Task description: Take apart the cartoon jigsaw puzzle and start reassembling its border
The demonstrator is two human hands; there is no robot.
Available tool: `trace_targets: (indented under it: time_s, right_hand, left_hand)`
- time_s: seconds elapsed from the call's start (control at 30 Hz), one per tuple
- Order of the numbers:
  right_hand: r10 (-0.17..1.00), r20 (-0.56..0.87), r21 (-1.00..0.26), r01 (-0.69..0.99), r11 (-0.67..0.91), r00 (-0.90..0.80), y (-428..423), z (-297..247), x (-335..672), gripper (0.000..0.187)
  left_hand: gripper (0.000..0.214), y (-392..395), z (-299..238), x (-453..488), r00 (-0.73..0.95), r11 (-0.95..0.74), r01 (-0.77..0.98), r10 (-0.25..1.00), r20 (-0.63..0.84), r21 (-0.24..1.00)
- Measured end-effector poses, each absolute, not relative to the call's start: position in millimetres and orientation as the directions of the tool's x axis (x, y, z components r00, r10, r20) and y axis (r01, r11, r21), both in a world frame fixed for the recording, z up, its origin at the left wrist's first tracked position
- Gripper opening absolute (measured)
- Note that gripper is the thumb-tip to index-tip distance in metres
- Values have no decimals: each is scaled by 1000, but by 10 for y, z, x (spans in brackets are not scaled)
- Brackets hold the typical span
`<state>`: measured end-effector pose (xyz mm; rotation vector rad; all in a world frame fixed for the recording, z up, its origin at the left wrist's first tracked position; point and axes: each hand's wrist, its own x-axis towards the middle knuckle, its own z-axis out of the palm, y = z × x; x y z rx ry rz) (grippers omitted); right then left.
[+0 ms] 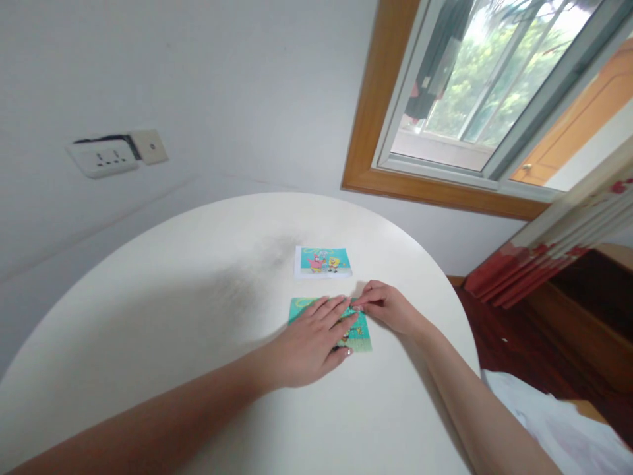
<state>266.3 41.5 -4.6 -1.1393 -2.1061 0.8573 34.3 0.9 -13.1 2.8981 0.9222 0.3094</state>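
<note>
"Left forearm [188, 406] is nearest; left hand [311, 336] spreads over the green picture [363, 336] on the desk [366, 415]."

"Right hand [386, 305] touches its far-right corner; pinch unclear. Probably light, thin: take it by the edges."

No word, number, label or brand can be read. The far card [324, 262] bears thin yellowish strokes along its upper edge, too small to tell whether they are letters or drawing. Similar strokes mark the upper edge of the near card [364, 338], which the left fingers [324, 311] partly cover; these cannot be read either. Any print on the socket [106, 158] or on the plate [151, 146] beside it is too small to tell.
</note>
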Motion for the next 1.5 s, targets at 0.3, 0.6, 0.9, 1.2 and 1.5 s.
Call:
trace_targets:
  time_s: [0.3,0.6,0.9,1.2,1.5]
  right_hand:
    - [875,228,-715,536,448,-427,371,71,2707,32]
    - [811,340,-552,598,581,-476,319,90,2621,37]
    - [808,351,-508,629,589,-473,326,95,2630,35]
    - [818,344,-517,635,574,-460,328,79,2612,34]
    - [820,323,-534,624,570,-472,314,84,2566,34]
  left_hand:
    - [52,11,-121,342,795,-815,562,579,179,143]
    - [53,10,-97,356,791,-806,569,591,159,163]
    - [53,3,-122,353,789,-811,567,585,186,144]
    - [55,6,-141,358,786,-809,572,588,193,135]
    - [55,-4,-123,371,777,-803,581,595,206,132]
